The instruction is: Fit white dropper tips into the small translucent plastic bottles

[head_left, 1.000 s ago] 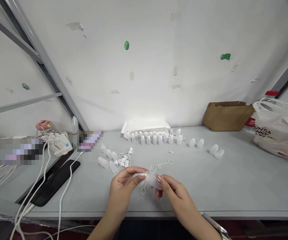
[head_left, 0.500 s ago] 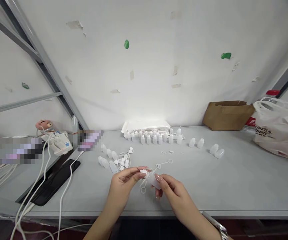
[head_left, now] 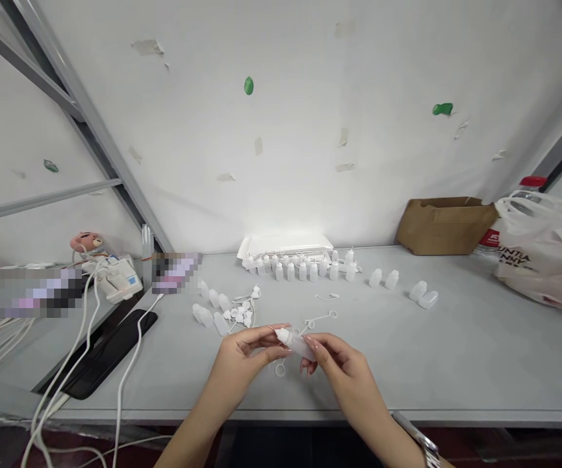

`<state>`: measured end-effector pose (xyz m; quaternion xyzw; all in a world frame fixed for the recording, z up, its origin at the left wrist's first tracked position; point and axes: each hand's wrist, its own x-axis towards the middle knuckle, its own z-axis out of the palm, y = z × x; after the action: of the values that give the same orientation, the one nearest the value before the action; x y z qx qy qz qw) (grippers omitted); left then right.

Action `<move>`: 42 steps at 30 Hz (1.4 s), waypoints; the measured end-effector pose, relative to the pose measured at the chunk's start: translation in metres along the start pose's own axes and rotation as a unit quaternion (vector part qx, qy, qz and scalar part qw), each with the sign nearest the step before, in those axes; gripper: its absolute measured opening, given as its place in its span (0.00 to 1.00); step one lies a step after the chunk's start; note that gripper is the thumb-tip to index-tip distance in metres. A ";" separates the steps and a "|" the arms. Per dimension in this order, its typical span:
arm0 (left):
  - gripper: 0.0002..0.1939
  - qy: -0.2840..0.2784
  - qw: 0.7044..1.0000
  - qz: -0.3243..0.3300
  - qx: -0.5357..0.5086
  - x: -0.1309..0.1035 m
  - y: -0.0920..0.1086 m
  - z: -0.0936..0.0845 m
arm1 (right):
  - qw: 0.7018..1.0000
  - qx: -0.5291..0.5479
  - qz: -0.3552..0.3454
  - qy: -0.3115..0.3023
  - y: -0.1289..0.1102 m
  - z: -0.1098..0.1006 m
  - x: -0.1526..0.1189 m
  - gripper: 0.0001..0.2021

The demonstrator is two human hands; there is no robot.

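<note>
**Two hands meet on a small white bottle above the table's near edge**

At far left, white cables (head_left: pixel 86 364) trail off the table (head_left: pixel 456 364) beside a black phone (head_left: pixel 105 354), and two patches there are blurred beyond reading. Loose bottles and caps (head_left: pixel 227 312) lie in a scatter a little further right.

The left hand (head_left: pixel 242 361) comes up from the lower edge, forearm slanting to the right, wrist bent, palm turned inward. Its thumb and forefinger are pressed together on the nozzle end of the small bottle (head_left: pixel 296 343); the other fingers curl beneath. A thin plastic loop (head_left: pixel 279 370) shows just under the bottle; whether it hangs from it or lies on the table cannot be told.

The bottle lies tilted, nozzle toward the left, held just above the table between both hands.

The right hand (head_left: pixel 344 370) reaches in from the lower right, fingers pinching the bottle's body from above and hiding its base. A watch band (head_left: pixel 414 432) on that wrist is cut off by the frame.

Behind, a row of standing bottles (head_left: pixel 300 268) fronts a washed-out white tray (head_left: pixel 285 245). Further right sit a cardboard box (head_left: pixel 444 224) and a plastic bag (head_left: pixel 538 250), partly cut off.
</note>
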<state>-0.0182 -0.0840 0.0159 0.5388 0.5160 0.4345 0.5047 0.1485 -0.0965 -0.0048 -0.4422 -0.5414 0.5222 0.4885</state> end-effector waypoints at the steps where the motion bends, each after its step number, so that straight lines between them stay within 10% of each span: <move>1: 0.14 -0.001 1.000 0.013 0.028 -0.001 -0.001 0.000 | 1.000 0.018 0.012 -0.004 0.000 -0.001 0.002 0.16; 7: 0.10 0.004 0.974 0.134 0.181 -0.007 -0.005 -0.003 | 0.991 0.096 0.087 -0.026 0.005 -0.002 0.008 0.18; 16: 0.06 -0.121 0.981 0.040 0.143 -0.017 0.013 -0.007 | 0.999 0.001 0.016 0.028 0.005 -0.001 0.002 0.16; 25: 0.12 -0.012 1.000 0.002 0.017 -0.016 0.010 0.003 | 0.947 -0.166 -0.264 0.073 0.015 0.002 -0.012 0.09; 34: 0.14 0.041 0.999 0.022 0.023 -0.014 0.000 0.003 | 0.945 -0.174 -0.270 0.062 0.010 0.002 -0.016 0.11; 37: 0.13 0.052 0.997 0.037 0.041 -0.013 -0.002 0.003 | 0.966 -0.143 -0.212 0.034 0.007 0.002 -0.018 0.10; 42: 0.14 0.029 0.992 0.092 0.077 -0.008 -0.003 0.004 | 0.982 0.106 0.111 -0.109 -0.005 0.001 -0.009 0.17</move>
<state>-0.0156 -0.0928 0.0126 0.6083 0.5108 0.4534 0.4044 0.1490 -0.1060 -0.0001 -0.3860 -0.4799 0.6728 0.4098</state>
